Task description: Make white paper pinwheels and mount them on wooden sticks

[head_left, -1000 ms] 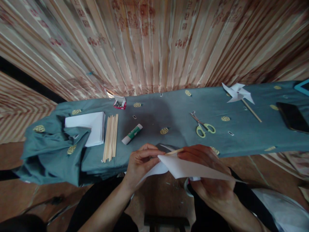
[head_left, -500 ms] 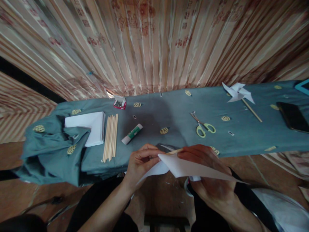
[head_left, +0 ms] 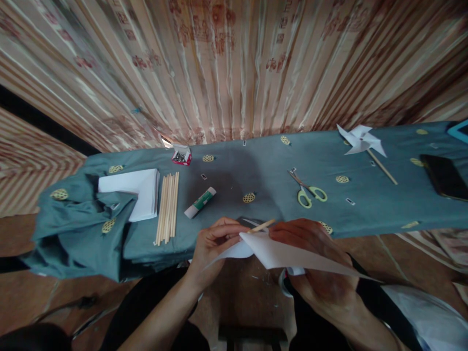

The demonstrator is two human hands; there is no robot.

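Note:
Close to the table's front edge, I hold a white paper sheet (head_left: 288,252) that looks cut and partly folded, with a pale wooden stick (head_left: 263,225) against it. My left hand (head_left: 214,248) is closed, its thumb and fingers pinching around the stick and the paper's left part. The stick's free end points right, toward my right hand (head_left: 316,256). That hand is closed on the paper, its fingertips behind the upper edge and much of its palm covered by the sheet. Where stick and paper meet is partly hidden by my fingers.
On the green cloth-covered table (head_left: 234,170) lie folded white papers (head_left: 146,195), several wooden sticks (head_left: 168,207), a glue stick (head_left: 200,202), a small box of pins (head_left: 182,156) and green-handled scissors (head_left: 307,191). A finished pinwheel (head_left: 361,140) and a phone (head_left: 444,175) are farther right.
The fingers of my right hand have come slightly away from the stick, so its free end now shows. The paper and my left hand have barely moved.

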